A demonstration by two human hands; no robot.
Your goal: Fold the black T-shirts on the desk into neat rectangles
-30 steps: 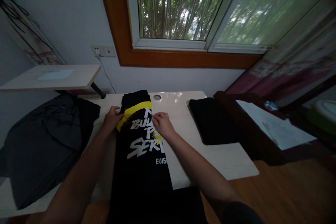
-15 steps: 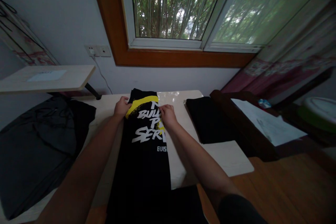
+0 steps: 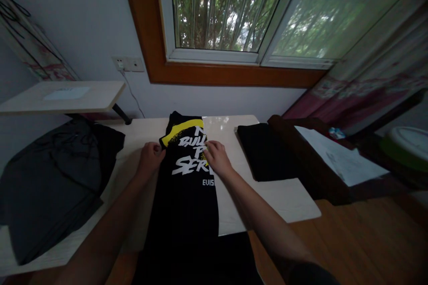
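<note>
A black T-shirt (image 3: 187, 205) with white lettering and a yellow band lies folded lengthwise on the pale table (image 3: 234, 213), its lower part running toward me. At its left edge, just under the yellow corner, my left hand (image 3: 150, 158) has its fingers curled in against the fabric. Opposite it, beside the white lettering, my right hand (image 3: 218, 158) pinches the right edge between thumb and fingers. A folded black garment (image 3: 267, 153) rests to the right of my right hand.
On the left, a dark grey garment (image 3: 56, 182) lies in a loose heap beneath a raised wooden shelf (image 3: 67, 102). White paper (image 3: 341, 156) rests on dark brown furniture (image 3: 321, 178) at the right. A window (image 3: 230, 13) and a wall socket (image 3: 129, 64) are behind the table.
Both hands have slid toward me along the T-shirt's edges. My left hand has left the yellow corner, and my right hand now sits lower beside the lettering.
</note>
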